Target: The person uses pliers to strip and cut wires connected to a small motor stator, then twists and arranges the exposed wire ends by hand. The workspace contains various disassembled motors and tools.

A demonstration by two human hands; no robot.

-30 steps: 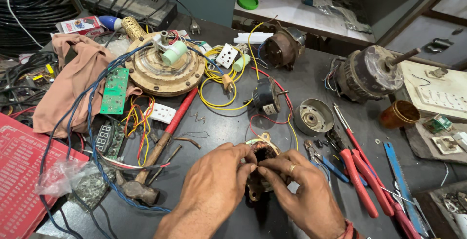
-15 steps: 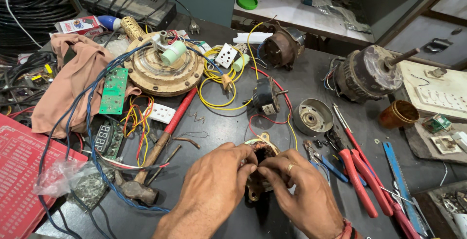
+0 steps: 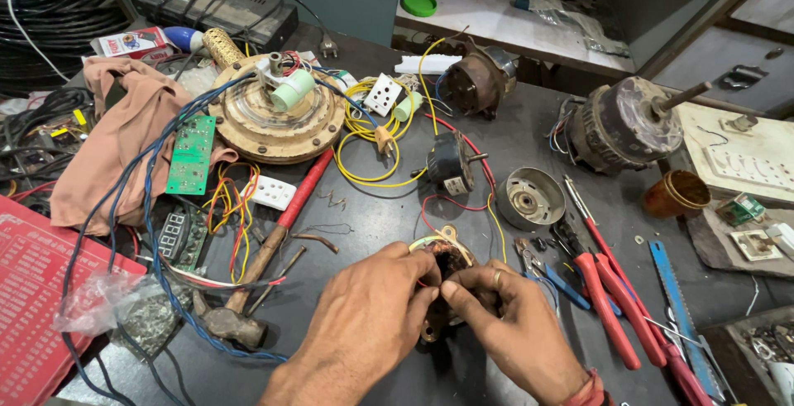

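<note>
Low in the middle of the frame, both hands met over a small motor stator [image 3: 442,267] with copper windings, held just above the dark worktop [image 3: 372,216]. The left hand [image 3: 364,323] had its grip closed, fingertips pinched on the stator's near edge and the thin wires there. The right hand [image 3: 517,331], a ring on one finger, also had its grip closed on the stator from the other side; red and yellow leads ran from it toward the upper middle.

Just right of the hands lay red-handled pliers [image 3: 608,290], and beyond them a blue saw blade [image 3: 670,298]. A round metal cap [image 3: 529,198] sat above the right hand, with a small black motor [image 3: 447,162] to its left. At left centre a hammer [image 3: 260,249] with a red handle lay slanted, its head near the lower left. Above it rested a large round fan base [image 3: 273,117], a green circuit board [image 3: 192,154] and a pink cloth [image 3: 116,141]. A bigger motor [image 3: 620,125] stood at upper right, a brown cup [image 3: 676,193] below it.
</note>
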